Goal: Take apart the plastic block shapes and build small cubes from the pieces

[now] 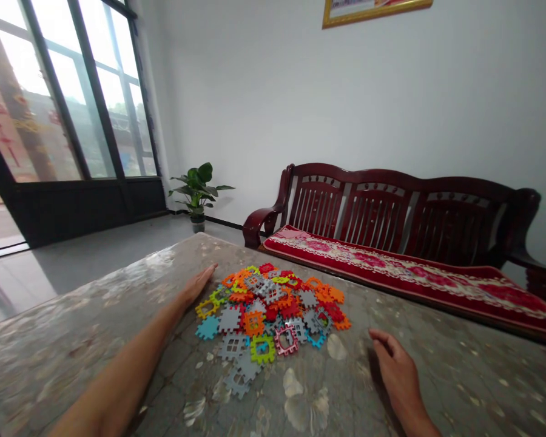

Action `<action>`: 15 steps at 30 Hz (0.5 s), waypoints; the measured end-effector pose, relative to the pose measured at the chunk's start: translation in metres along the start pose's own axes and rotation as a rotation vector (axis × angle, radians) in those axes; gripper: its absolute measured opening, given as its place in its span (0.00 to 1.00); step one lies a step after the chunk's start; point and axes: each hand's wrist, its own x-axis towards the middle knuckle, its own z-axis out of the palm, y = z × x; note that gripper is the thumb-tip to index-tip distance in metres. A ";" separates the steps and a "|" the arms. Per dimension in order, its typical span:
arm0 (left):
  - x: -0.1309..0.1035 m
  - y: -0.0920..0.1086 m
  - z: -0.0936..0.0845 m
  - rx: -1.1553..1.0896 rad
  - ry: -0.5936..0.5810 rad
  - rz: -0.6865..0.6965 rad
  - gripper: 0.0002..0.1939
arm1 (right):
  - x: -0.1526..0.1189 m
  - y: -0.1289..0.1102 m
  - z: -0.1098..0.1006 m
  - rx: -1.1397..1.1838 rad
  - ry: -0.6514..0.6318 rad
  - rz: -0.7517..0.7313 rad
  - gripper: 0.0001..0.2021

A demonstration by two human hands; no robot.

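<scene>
Our right hand (398, 370) is loosely open and empty over the table (346, 394); between it and our empty left hand (199, 286), fingers extended, we see the pile of colored notched pieces (273, 303). Beyond both are the wooden bench (373, 212) and potted plant (198, 191).

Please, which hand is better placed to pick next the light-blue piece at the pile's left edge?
Probably the left hand: it is open beside that edge, near the light-blue piece. The right hand is on the opposite side, farther away.
</scene>
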 end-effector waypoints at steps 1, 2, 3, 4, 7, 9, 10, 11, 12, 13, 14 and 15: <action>0.006 -0.001 0.003 -0.051 -0.002 0.002 0.40 | -0.001 0.001 0.000 0.006 0.004 0.007 0.21; 0.012 -0.001 0.007 -0.095 -0.012 0.005 0.40 | -0.001 0.002 0.000 0.016 0.013 0.016 0.22; 0.016 0.000 0.011 -0.131 -0.028 0.014 0.41 | -0.001 0.003 0.000 0.031 0.023 0.025 0.22; 0.020 0.000 0.014 -0.158 -0.051 0.022 0.42 | -0.001 0.004 0.001 0.049 0.035 0.036 0.23; 0.027 0.007 0.023 -0.193 -0.126 0.028 0.46 | 0.009 0.006 0.008 0.086 0.048 0.055 0.25; 0.028 0.014 0.026 -0.193 -0.169 0.021 0.47 | 0.023 0.005 0.018 0.068 0.008 0.021 0.26; 0.027 0.018 0.027 -0.192 -0.189 0.024 0.47 | 0.032 0.003 0.024 0.044 -0.025 -0.014 0.27; 0.026 0.022 0.028 -0.194 -0.205 0.033 0.47 | 0.041 0.001 0.032 0.009 -0.061 -0.056 0.27; 0.024 0.026 0.029 -0.201 -0.218 0.041 0.46 | 0.050 -0.002 0.040 -0.023 -0.100 -0.105 0.28; 0.022 0.030 0.030 -0.213 -0.233 0.049 0.45 | 0.059 -0.006 0.049 -0.053 -0.136 -0.156 0.29; 0.020 0.034 0.031 -0.229 -0.251 0.054 0.44 | 0.067 -0.010 0.058 -0.086 -0.171 -0.211 0.29; 0.017 0.037 0.033 -0.244 -0.275 0.058 0.43 | 0.074 -0.015 0.067 -0.120 -0.197 -0.252 0.29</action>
